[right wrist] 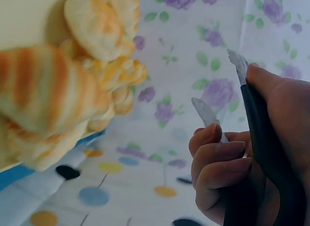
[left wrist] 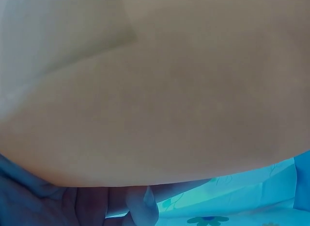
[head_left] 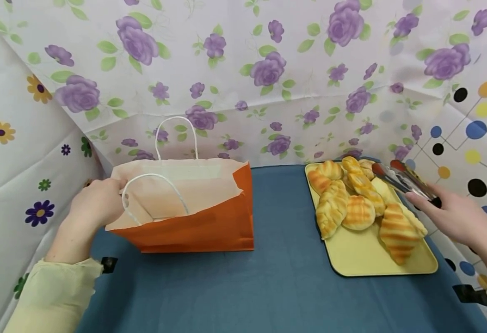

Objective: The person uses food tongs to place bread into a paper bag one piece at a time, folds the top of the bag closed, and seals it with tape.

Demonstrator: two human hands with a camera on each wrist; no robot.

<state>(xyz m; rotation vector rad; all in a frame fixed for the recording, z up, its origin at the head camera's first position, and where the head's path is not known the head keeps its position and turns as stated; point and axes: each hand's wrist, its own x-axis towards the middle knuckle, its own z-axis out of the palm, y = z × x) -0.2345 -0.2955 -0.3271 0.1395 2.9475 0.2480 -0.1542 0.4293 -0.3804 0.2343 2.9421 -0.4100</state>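
At the left, my left hand (head_left: 99, 202) pinches the left rim of an orange paper bag (head_left: 210, 226). The bag stands with its mouth spread, showing a pale inside, and has two white handles. In the left wrist view a large pale surface covers most of the picture, with fingers (left wrist: 140, 204) along the bottom. My right hand (head_left: 455, 215) grips dark-handled tongs (head_left: 411, 184) above the right side of a yellow tray (head_left: 364, 256). In the right wrist view the tongs' scalloped tips (right wrist: 237, 66) stand apart with nothing between them, beside striped bread (right wrist: 38, 88).
Several bread pieces (head_left: 359, 212) lie heaped on the tray, mostly toward its back and middle. A blue cloth (head_left: 276, 277) covers the table between bag and tray. Flowered sheets (head_left: 235, 60) hang behind and at the left; a dotted sheet (head_left: 476, 152) hangs at the right.
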